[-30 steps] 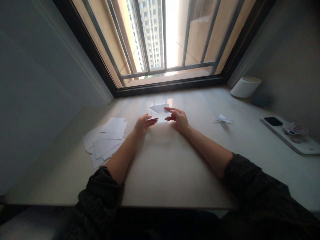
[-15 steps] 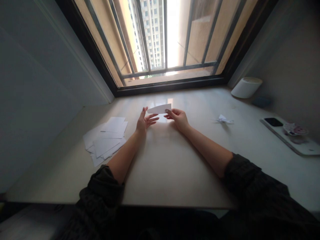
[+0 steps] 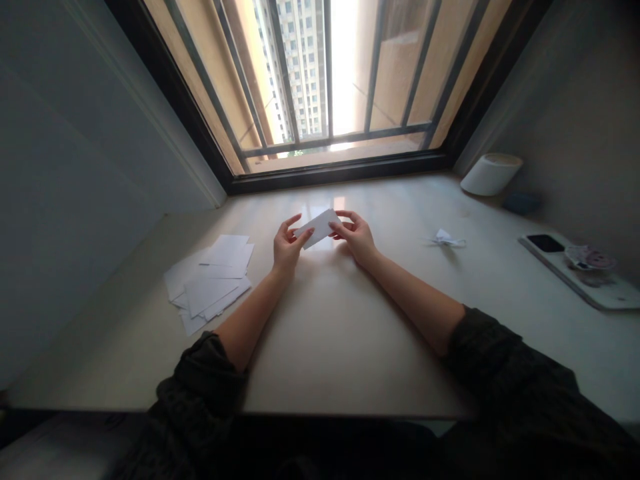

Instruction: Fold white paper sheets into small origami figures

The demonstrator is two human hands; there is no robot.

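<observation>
A small folded white paper (image 3: 318, 228) is held just above the pale table (image 3: 350, 333), between both hands. My left hand (image 3: 287, 243) pinches its left end with thumb and fingers. My right hand (image 3: 356, 235) grips its right end, fingers curled round the edge. The paper is tilted, its left end lower. Both forearms reach forward from dark sleeves.
A loose pile of white sheets (image 3: 210, 280) lies on the left of the table. A small crumpled or folded white paper shape (image 3: 447, 238) sits to the right. Further right are a white roll (image 3: 490, 173), a phone (image 3: 546, 243) and a tray (image 3: 595, 280). A barred window (image 3: 330, 87) is ahead.
The paper was folded narrower and turned. My left hand, open beside it half a second ago, has closed on its left end. The right hand kept its hold.
</observation>
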